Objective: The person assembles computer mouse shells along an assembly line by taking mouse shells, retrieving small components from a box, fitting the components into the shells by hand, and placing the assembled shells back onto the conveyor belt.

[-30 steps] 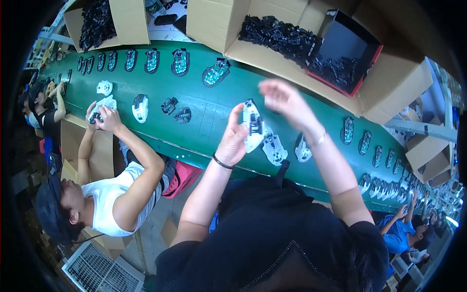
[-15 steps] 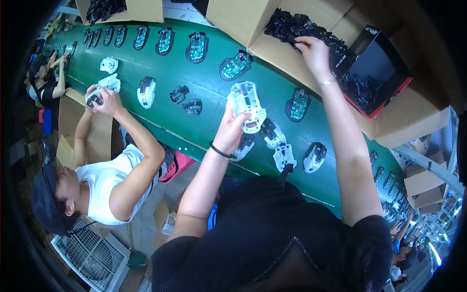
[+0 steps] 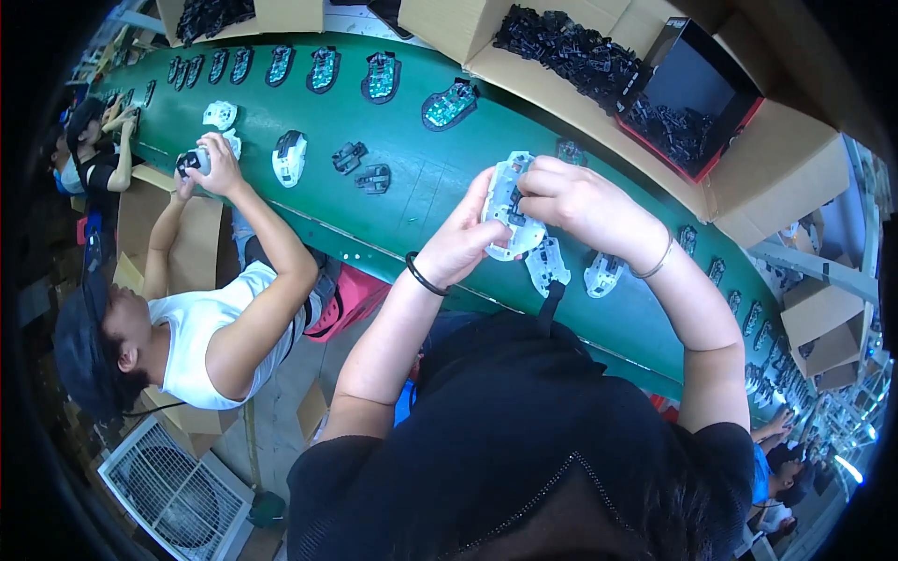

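Over the green table, my left hand (image 3: 458,238) grips a white computer mouse shell (image 3: 502,192), its inside facing up. My right hand (image 3: 585,201) is closed at the shell's right side, fingertips pressed into it; whatever they pinch is hidden. Just below lies another white shell piece (image 3: 546,266). To its right rests a white-and-dark mouse shell (image 3: 603,276), partly behind my right forearm. A green circuit board on a dark base (image 3: 450,105) lies beyond my hands. My right hand partly covers another board (image 3: 571,151).
At the far side stands a cardboard box (image 3: 561,93) of small black plastic parts, with a black-and-red box (image 3: 697,103) inside. Several circuit boards line the table (image 3: 421,196). A co-worker (image 3: 234,327) on the left holds a mouse shell. Two dark parts (image 3: 372,179) lie between us.
My right hand has come back from the box of black parts to the white shell. My left hand has shifted slightly right, turning the shell. The co-worker's hands have moved a little.
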The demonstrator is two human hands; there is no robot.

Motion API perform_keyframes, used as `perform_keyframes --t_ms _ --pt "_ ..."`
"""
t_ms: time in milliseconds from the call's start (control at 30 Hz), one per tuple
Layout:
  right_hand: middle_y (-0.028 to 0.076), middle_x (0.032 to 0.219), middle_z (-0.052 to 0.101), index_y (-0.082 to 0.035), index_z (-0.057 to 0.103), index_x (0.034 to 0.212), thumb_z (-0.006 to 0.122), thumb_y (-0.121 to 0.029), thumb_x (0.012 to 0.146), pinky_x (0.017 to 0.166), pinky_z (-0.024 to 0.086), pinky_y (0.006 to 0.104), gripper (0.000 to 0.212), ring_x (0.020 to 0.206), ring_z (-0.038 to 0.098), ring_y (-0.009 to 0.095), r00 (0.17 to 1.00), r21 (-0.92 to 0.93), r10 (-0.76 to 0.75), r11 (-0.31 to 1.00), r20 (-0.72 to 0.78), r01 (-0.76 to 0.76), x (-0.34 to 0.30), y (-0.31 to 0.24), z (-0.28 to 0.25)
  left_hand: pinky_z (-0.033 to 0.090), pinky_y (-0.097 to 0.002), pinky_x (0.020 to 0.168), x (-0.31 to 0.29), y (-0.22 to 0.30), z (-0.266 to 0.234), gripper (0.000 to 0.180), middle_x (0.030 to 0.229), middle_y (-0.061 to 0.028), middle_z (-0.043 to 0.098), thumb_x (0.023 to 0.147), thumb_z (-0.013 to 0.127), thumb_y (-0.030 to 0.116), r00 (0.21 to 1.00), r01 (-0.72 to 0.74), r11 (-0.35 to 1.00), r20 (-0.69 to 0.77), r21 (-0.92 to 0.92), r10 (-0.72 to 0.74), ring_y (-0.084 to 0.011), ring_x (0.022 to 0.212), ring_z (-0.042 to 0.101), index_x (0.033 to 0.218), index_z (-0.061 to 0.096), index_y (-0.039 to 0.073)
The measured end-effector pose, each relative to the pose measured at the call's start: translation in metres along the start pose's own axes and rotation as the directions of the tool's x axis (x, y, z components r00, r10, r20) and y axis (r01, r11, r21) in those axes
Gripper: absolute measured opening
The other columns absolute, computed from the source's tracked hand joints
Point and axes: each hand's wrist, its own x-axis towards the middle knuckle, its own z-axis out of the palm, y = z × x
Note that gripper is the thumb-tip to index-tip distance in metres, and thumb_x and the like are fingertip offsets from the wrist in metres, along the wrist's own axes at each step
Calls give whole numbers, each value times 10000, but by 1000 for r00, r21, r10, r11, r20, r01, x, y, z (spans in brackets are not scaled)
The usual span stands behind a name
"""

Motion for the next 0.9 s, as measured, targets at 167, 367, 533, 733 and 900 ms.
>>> perform_keyframes --t_ms 167,367,533,733,900 --pt "53 817 512 -26 598 703 572 -72 651 710 495 289 74 872 515 200 996 -21 -91 996 4 91 3 -16 7 490 -238 703 -14 -2 5 645 1185 -30 456 813 481 -27 999 26 984 -48 176 -18 -93 954 527 1392 226 99" --pt "65 823 508 -18 592 741 570 -65 648 750 493 299 106 891 513 208 1000 -80 -8 997 6 8 7 -35 9 481 -216 720 -24 -11 1 630 1187 -32 463 824 478 -25 987 -122 984 -85 130 133 -89 986 516 1390 229 92" --pt "92 922 569 -11 593 840 597 -6 642 752 484 345 197 887 544 251 983 6 168 986 -72 -168 -5 -33 14 481 -213 711 -10 -24 3 603 1146 -41 496 803 478 -34 985 -149 967 -53 208 163 -73 967 518 1365 282 62" --pt "93 819 546 -18 603 821 654 25 661 702 443 339 173 790 511 265 861 103 370 928 -349 -357 9 -45 26 462 -205 717 -13 -10 1 583 1147 -33 499 787 461 -53 973 -151 971 -145 184 179 -76 970 510 1345 325 48" --pt "94 761 532 -13 633 774 700 -12 646 670 433 337 145 754 508 255 718 221 499 865 -485 -451 14 -40 49 459 -193 688 -8 -10 2 588 1163 -25 484 786 449 -55 976 -125 970 -149 208 157 -69 961 508 1347 317 62"
